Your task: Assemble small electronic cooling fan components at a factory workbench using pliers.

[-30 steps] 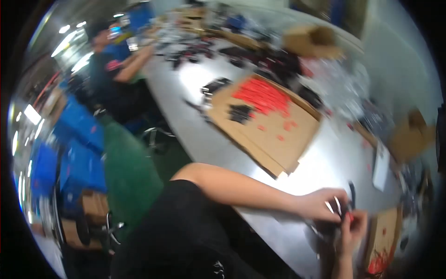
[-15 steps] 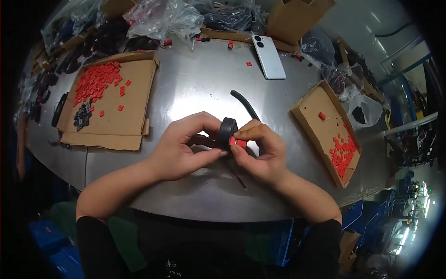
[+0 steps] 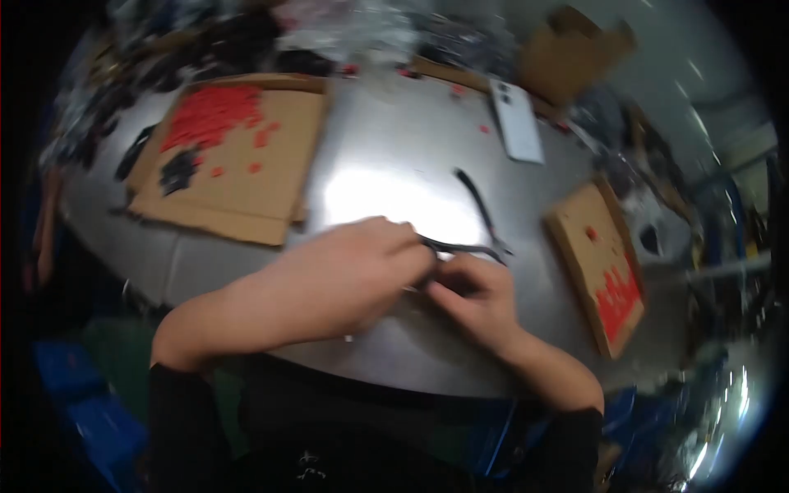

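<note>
My left hand [image 3: 362, 267] is closed, with its back turned up, at the middle of the near table edge. Its fingertips meet my right hand [image 3: 483, 300], whose thumb and fingers are pinched. Between the two sits a dark piece, apparently the black ring [image 3: 430, 264], mostly covered by fingers and blurred by motion. Whatever else the right fingers hold is hidden. Just beyond the hands lies a tool with curved black handles [image 3: 477, 200], like pliers or nippers, on the metal table [image 3: 394, 156].
To the left lies a shallow cardboard tray [image 3: 283, 177] with red pieces [image 3: 209, 115] and dark pieces [image 3: 178, 171]. At right, another cardboard tray [image 3: 579, 238] holds red pieces [image 3: 616, 300]. A white phone [image 3: 518, 123] and clear plastic bags [image 3: 349, 29] are at the back.
The whole view has shifted, so the table things sit further right. My left hand has rolled over, back upward, and now covers most of the black ring. The red block has gone out of sight.
</note>
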`<state>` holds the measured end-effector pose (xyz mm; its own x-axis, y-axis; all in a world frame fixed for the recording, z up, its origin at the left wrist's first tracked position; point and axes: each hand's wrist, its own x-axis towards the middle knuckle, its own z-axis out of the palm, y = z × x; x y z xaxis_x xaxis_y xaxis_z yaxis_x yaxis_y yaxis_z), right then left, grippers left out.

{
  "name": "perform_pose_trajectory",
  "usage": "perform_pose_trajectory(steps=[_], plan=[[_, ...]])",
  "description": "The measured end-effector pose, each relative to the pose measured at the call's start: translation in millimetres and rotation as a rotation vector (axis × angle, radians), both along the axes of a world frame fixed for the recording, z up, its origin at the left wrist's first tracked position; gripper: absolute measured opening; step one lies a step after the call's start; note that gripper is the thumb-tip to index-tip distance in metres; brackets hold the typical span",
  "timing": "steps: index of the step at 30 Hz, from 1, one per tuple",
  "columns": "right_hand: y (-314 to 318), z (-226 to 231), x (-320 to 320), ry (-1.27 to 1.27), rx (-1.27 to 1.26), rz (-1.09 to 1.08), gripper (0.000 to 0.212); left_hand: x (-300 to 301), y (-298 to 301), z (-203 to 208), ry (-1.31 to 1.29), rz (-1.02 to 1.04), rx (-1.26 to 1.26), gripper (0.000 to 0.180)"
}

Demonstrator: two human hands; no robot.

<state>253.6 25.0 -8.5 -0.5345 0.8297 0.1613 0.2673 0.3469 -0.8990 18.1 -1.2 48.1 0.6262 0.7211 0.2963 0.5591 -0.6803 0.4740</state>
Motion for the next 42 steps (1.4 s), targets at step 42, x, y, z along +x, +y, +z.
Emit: perform_pose_trajectory(steps=[42], plan=[[17.7,-9.4,-1.0,-0.242,0.272,0.293,0.060,-0.4,-0.6,-20.5,0.054,0.113,-0.084,0.048]])
